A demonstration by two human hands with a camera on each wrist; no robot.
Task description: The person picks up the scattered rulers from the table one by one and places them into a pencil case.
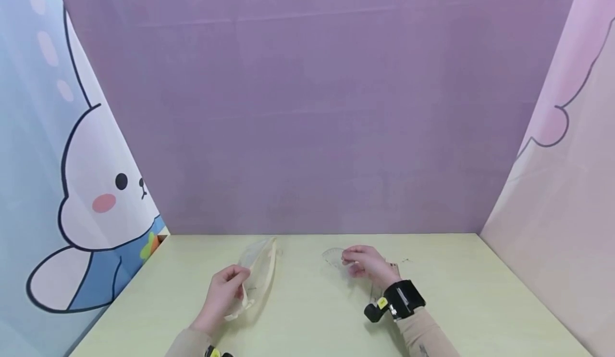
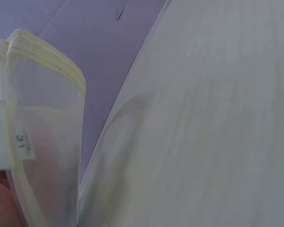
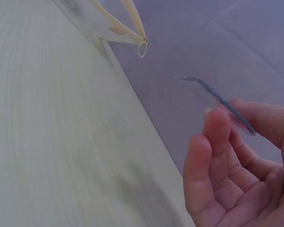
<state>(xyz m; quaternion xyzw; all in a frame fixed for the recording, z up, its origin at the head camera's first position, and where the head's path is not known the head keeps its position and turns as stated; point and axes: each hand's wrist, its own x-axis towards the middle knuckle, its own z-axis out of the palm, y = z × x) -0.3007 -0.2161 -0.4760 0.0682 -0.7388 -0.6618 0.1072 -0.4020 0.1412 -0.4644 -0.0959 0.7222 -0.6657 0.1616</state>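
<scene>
My left hand (image 1: 226, 288) grips one side of a translucent zip pouch (image 1: 261, 274) with a pale yellow zipper edge, held up above the table. In the left wrist view a white tag (image 2: 23, 144) reading "31" shows on the pouch, its zipper edges parted at the top. My right hand (image 1: 369, 265) pinches a clear plastic protractor (image 1: 332, 255) between thumb and fingers. The right wrist view has the protractor (image 3: 222, 99) nearly edge-on, raised off the table. A small ring pull (image 3: 142, 48) hangs at the end of the pouch's zipper.
Partly hidden under my right forearm lies a clear ruler-like piece (image 1: 377, 292) with dark markings. Another marked clear piece (image 1: 406, 260) lies to its right, farther back. The pale table (image 1: 307, 314) meets a purple backdrop (image 1: 307, 133), with printed cloth sides left and right.
</scene>
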